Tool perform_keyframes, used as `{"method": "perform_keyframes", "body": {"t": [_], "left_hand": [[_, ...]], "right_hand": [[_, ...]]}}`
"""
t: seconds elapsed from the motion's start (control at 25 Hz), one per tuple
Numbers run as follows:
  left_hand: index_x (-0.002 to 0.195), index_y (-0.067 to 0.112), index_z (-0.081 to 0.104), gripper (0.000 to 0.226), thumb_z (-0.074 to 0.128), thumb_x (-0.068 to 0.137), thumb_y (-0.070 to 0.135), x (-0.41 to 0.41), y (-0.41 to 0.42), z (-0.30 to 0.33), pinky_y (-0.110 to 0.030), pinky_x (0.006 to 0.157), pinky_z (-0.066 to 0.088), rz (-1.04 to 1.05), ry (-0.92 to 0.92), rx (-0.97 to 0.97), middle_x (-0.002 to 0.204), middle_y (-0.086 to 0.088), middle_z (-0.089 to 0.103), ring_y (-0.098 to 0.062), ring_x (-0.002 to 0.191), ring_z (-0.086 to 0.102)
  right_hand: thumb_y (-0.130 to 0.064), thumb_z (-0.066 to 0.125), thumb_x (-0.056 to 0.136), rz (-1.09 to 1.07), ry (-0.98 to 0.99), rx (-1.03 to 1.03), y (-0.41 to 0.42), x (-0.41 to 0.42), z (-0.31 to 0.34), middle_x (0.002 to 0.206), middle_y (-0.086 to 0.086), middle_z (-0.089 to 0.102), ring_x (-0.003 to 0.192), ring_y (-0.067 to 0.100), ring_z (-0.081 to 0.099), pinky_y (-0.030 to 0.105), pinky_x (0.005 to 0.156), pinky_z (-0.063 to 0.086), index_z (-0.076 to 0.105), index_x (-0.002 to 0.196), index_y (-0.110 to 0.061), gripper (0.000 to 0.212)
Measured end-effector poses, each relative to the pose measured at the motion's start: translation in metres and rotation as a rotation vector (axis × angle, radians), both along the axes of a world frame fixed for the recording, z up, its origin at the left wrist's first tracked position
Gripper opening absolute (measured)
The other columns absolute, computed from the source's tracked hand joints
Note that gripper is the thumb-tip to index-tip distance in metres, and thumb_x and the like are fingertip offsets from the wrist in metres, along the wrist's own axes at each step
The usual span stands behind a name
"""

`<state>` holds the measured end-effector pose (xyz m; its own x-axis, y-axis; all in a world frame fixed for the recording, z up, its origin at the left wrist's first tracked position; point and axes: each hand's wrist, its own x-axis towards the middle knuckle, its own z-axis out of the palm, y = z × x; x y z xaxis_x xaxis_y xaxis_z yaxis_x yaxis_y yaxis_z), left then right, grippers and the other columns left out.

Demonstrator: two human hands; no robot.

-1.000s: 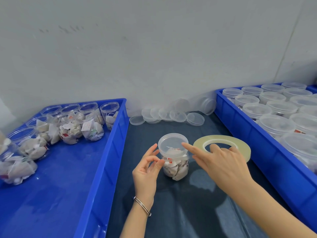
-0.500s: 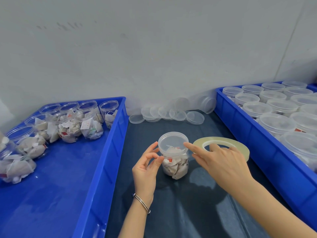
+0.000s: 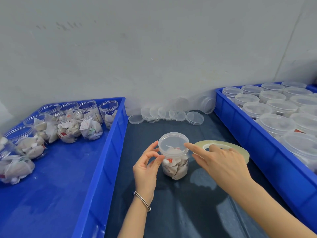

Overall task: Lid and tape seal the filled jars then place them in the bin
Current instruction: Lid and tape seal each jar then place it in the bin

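left hand (image 3: 145,166) pinches the upright jar (image 3: 175,162) at its lid; right hand (image 3: 221,162), gripping the tape roll (image 3: 223,147), sits just right.

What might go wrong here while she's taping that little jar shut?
The clear plastic jar of tea bags is steadied only by the left hand at its translucent lid, so it might tip. The roll of clear tape, carried on the right hand, might slip or stick crookedly.

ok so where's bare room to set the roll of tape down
Bare dark mat lies in front of the jar, between the two arms. The left bin's near floor is bare too. The right bin is packed with lidded jars, and loose lids crowd the wall.
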<state>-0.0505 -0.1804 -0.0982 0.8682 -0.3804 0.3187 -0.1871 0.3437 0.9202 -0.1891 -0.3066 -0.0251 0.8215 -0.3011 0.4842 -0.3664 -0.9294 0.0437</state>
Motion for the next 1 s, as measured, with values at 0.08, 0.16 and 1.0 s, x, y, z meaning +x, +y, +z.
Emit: {"method": "perform_keyframes", "body": {"t": [0.08, 0.16, 1.0], "left_hand": [[0.070, 0.007, 0.061, 0.016, 0.068, 0.081, -0.001, 0.004, -0.002, 0.000, -0.011, 0.079, 0.048, -0.015, 0.001, 0.031, 0.117, 0.009, 0.068, -0.004, 0.104, 0.064], [0.076, 0.015, 0.059, 0.018, 0.068, 0.082, 0.000, 0.009, -0.003, 0.001, -0.013, 0.080, 0.048, -0.052, -0.001, 0.072, 0.117, 0.007, 0.068, 0.000, 0.105, 0.062], [0.088, 0.040, 0.044, 0.061, 0.093, 0.053, 0.026, 0.007, -0.025, 0.015, -0.009, 0.062, 0.045, -0.092, -0.293, 0.416, 0.104, 0.010, 0.054, 0.002, 0.093, 0.052]], "right_hand": [[-0.029, 0.073, 0.082, -0.030, 0.052, 0.018, 0.000, 0.001, 0.000, 0.050, 0.000, 0.032, 0.036, 0.019, 0.026, 0.027, 0.043, 0.022, 0.069, 0.112, -0.033, 0.030], [-0.025, 0.080, 0.075, -0.017, 0.023, 0.026, -0.002, 0.001, 0.001, 0.048, -0.001, 0.029, 0.034, 0.018, 0.023, 0.025, 0.042, 0.019, 0.073, 0.104, -0.030, 0.030], [-0.066, 0.007, 0.084, -0.161, 0.228, 0.004, -0.015, -0.014, 0.006, 0.078, -0.011, 0.050, 0.079, 0.013, 0.051, 0.034, 0.090, 0.027, 0.036, 0.129, -0.033, 0.062]]}}
